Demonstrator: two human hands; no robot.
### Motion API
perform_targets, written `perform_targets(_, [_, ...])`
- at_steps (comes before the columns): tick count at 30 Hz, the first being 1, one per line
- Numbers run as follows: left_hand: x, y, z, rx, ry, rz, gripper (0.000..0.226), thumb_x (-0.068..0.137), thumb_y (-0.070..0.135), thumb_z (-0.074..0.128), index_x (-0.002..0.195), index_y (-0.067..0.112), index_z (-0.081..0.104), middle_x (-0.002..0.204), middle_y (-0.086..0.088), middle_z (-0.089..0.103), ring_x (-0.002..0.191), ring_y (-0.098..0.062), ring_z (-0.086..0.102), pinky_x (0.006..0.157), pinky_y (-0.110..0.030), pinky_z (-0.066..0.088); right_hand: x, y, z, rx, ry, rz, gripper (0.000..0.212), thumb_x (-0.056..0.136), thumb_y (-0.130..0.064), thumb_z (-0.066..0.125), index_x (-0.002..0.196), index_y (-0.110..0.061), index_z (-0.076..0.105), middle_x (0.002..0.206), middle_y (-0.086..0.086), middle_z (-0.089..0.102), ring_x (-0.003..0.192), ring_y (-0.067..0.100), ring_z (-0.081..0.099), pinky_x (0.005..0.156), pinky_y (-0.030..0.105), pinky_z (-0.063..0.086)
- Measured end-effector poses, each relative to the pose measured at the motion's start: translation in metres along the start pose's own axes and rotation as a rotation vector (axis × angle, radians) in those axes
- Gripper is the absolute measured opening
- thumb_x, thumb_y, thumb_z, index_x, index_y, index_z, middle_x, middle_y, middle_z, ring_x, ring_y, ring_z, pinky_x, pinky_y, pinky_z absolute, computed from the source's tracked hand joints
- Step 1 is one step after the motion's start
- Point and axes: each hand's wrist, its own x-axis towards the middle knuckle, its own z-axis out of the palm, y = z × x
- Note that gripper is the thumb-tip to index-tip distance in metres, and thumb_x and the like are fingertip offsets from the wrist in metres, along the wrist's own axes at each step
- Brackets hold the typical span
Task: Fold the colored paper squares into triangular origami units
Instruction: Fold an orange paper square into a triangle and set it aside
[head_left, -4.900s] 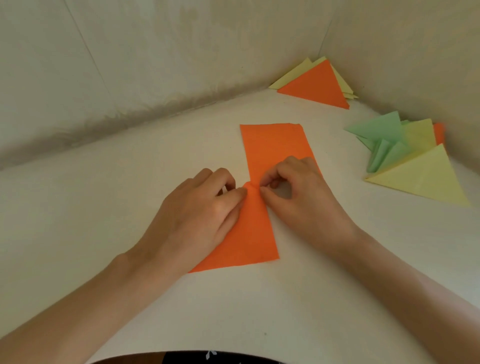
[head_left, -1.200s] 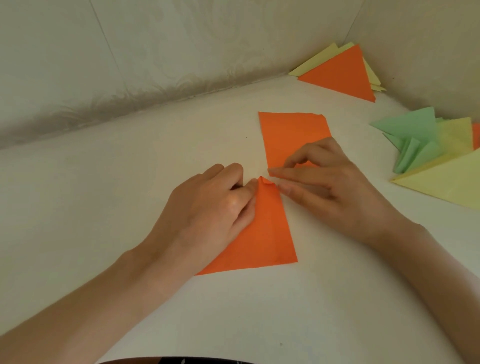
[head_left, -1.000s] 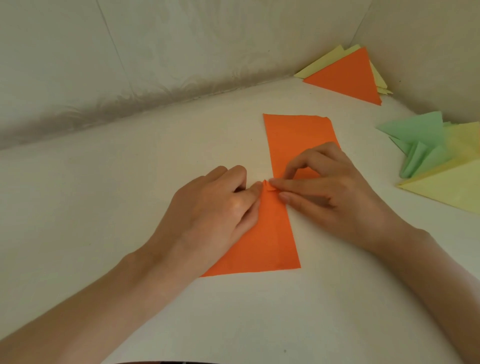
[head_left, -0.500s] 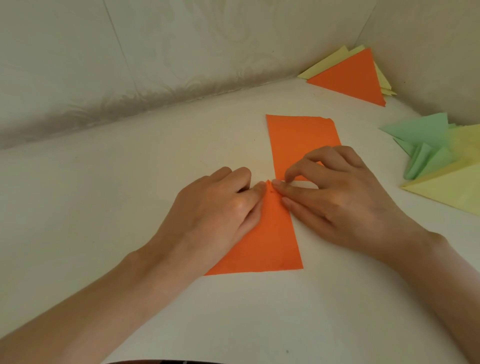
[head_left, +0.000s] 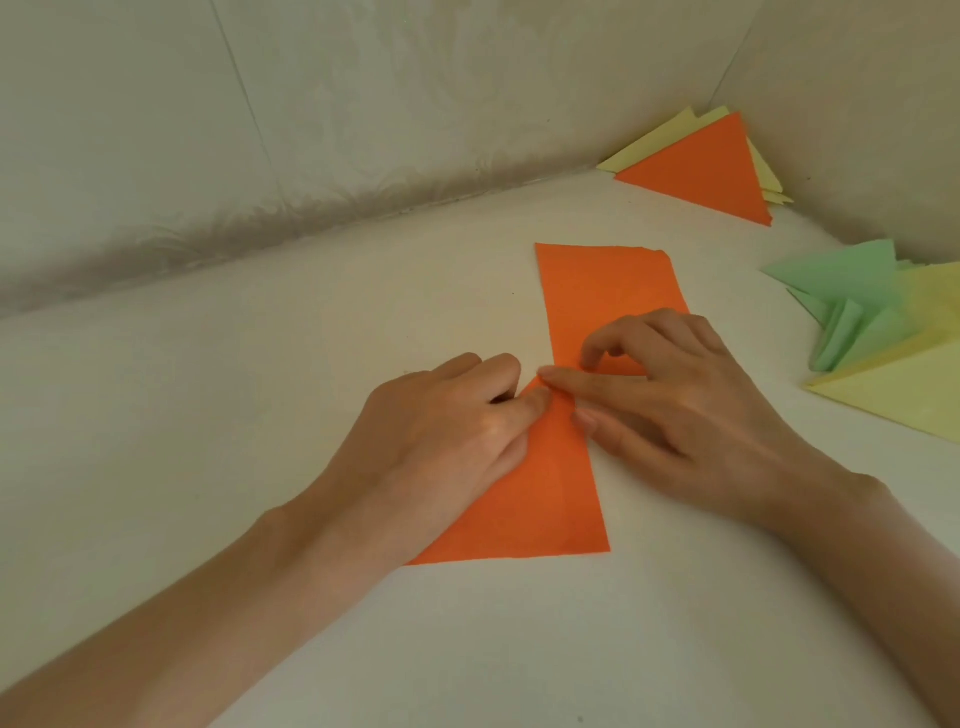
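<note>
Pale walls (head_left: 363, 104) meet in a corner behind a pale surface (head_left: 208, 415), and the work sits in the middle of it.

The left hand (head_left: 452, 431) lies palm down on the near left part of the orange strip (head_left: 608, 291). Its fingers are bent, and the index tip presses on the strip's left edge at about mid-length. No grip shows; the thumb is hidden.

The strip runs away from the person, near end under and just right of the left hand, far end beyond the right hand's fingers. It looks already folded to a long rectangle. My judgement is that the step in hand is marking its middle with a small crease, where the two index tips meet.

The right hand (head_left: 691, 415) reaches in from the other side, with the index laid out straight to that mark and the thumb flat on the strip's right edge just nearer. The middle finger arches with its tip down on the far half. It presses and holds nothing.

Next, I would expect one half to swing over at an angle from the mark. That calls for one finger pinning the centre while the other hand lifts an end and lines its edge up before flattening.

Well right of the right hand lie green units (head_left: 852, 306) and a yellow triangle (head_left: 904, 395). Beyond it, in the corner, an orange triangle (head_left: 706, 171) rests on yellow sheets (head_left: 654, 137).
</note>
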Motion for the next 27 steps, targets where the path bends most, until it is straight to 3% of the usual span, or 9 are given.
perform_targets(3, [0.000, 0.000, 0.001, -0.014, 0.011, -0.006, 0.035, 0.088, 0.022, 0.040, 0.095, 0.013, 0.073, 0.069, 0.000, 0.053, 0.058, -0.019, 0.053, 0.036, -0.028, 0.040, 0.005, -0.002, 0.001, -0.081, 0.021, -0.010, 0.041, 0.099, -0.041, 0.034, 0.118, -0.025, 0.067, 0.102, 0.003, 0.061, 0.091, 0.026, 0.053, 0.078, 0.042, 0.039])
perform_targets(6, [-0.001, 0.001, 0.000, 0.016, 0.008, -0.026, 0.036, 0.088, 0.023, 0.039, 0.096, 0.015, 0.074, 0.067, 0.002, 0.053, 0.057, -0.018, 0.053, 0.039, -0.022, 0.032, 0.002, -0.001, -0.002, -0.132, 0.047, -0.059, 0.038, 0.098, -0.038, 0.038, 0.115, -0.024, 0.069, 0.102, 0.004, 0.062, 0.091, 0.026, 0.053, 0.078, 0.040, 0.038])
perform_targets(12, [-0.002, 0.000, 0.000, 0.017, -0.010, -0.036, 0.037, 0.086, 0.026, 0.040, 0.099, 0.019, 0.074, 0.064, 0.005, 0.051, 0.056, -0.017, 0.051, 0.040, -0.019, 0.026, -0.006, -0.001, -0.012, -0.011, 0.113, -0.077, 0.037, 0.098, -0.033, 0.042, 0.098, -0.018, 0.076, 0.100, 0.006, 0.064, 0.092, 0.025, 0.053, 0.076, 0.038, 0.037])
perform_targets(17, [-0.001, 0.002, -0.001, 0.014, -0.009, -0.039, 0.035, 0.087, 0.025, 0.040, 0.096, 0.017, 0.073, 0.064, 0.004, 0.049, 0.057, -0.017, 0.051, 0.043, -0.020, 0.024, 0.004, -0.007, -0.005, -0.024, 0.034, -0.022, 0.042, 0.098, -0.041, 0.038, 0.115, -0.020, 0.069, 0.101, 0.005, 0.061, 0.090, 0.025, 0.051, 0.074, 0.041, 0.039])
perform_targets(20, [-0.002, 0.001, 0.000, 0.024, -0.010, -0.036, 0.036, 0.087, 0.026, 0.040, 0.097, 0.017, 0.073, 0.065, 0.004, 0.051, 0.058, -0.017, 0.052, 0.041, -0.020, 0.025, 0.002, -0.005, -0.007, 0.009, 0.061, -0.056, 0.040, 0.098, -0.039, 0.039, 0.101, -0.020, 0.075, 0.095, 0.003, 0.062, 0.087, 0.022, 0.049, 0.073, 0.037, 0.035])
perform_targets(24, [-0.003, 0.000, -0.001, 0.014, -0.011, -0.061, 0.035, 0.087, 0.026, 0.040, 0.097, 0.018, 0.072, 0.067, 0.006, 0.054, 0.060, -0.016, 0.055, 0.041, -0.022, 0.031, -0.001, -0.003, -0.009, 0.240, 0.145, 0.145, 0.049, 0.097, -0.040, 0.039, 0.075, -0.012, 0.074, 0.091, -0.001, 0.058, 0.086, 0.017, 0.043, 0.079, 0.031, 0.034])
perform_targets(27, [-0.003, 0.002, -0.001, 0.010, 0.000, -0.137, 0.033, 0.085, 0.026, 0.038, 0.091, 0.016, 0.069, 0.069, 0.006, 0.062, 0.060, -0.017, 0.062, 0.040, -0.025, 0.041, 0.002, -0.016, -0.013, 0.328, 0.105, 0.428, 0.050, 0.087, -0.056, 0.038, 0.071, -0.017, 0.065, 0.085, -0.006, 0.052, 0.085, 0.013, 0.039, 0.077, 0.022, 0.032])
